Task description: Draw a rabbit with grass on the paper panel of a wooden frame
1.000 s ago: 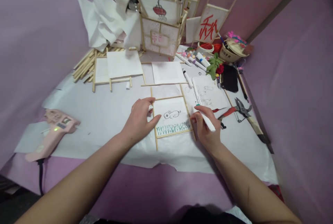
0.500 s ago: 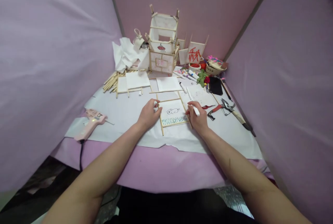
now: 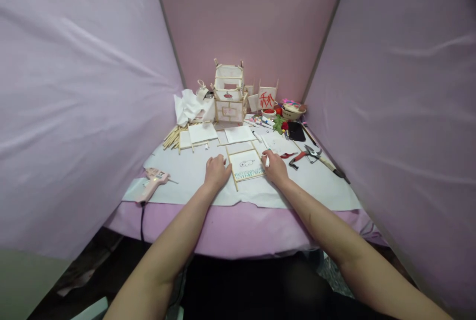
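Observation:
A small paper panel (image 3: 246, 164) in a wooden stick frame lies on the white sheet, with a drawn rabbit and a band of green grass. My left hand (image 3: 217, 171) rests at the panel's left edge, fingers curled down onto the frame. My right hand (image 3: 274, 167) sits at the panel's right edge, closed around a white marker (image 3: 267, 161) whose tip points down at the paper.
A pink glue gun (image 3: 153, 183) lies at the left. At the back stand a paper lantern frame (image 3: 228, 93), a panel with a red character (image 3: 267, 99), loose sticks (image 3: 171, 136), markers (image 3: 260, 123) and bowls. Red-handled pliers (image 3: 305, 153) lie right. Purple walls enclose the table.
The camera has pulled back and up, so the table looks smaller and farther. Both hands stay at the panel's sides, and the right hand's marker has tilted tip-down.

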A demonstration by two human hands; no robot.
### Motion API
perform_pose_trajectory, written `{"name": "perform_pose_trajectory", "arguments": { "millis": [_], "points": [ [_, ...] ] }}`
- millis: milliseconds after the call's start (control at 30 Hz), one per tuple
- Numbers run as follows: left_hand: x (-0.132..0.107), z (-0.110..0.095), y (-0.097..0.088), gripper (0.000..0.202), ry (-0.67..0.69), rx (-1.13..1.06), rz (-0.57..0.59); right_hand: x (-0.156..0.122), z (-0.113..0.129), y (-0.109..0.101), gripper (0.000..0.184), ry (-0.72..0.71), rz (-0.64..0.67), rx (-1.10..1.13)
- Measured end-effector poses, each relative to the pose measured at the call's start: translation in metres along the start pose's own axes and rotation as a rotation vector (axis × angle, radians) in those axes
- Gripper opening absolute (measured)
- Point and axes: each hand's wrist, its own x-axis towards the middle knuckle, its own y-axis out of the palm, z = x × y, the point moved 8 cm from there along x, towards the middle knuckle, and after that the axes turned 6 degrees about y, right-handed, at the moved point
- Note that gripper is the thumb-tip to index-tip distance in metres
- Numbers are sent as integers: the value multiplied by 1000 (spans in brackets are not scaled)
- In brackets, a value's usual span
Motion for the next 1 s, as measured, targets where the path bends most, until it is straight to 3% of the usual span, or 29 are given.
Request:
{"name": "perform_pose_trajectory", "arguments": {
  "millis": [233,600,800,1000],
  "points": [
    [-6,6,1,30,-28,-154,44,-6,-1,-1,26,10,-13,35],
    [-11,7,-1,33,-14,-509,-76,-24,4,-11,22,47,-50,287],
    [-14,4,-5,31,-22,-485,-99,-24,3,-12,21,40,-67,341],
    [-16,1,-3,29,-48,-289,-22,-23,2,-12,20,40,-68,356]
  ]
}}
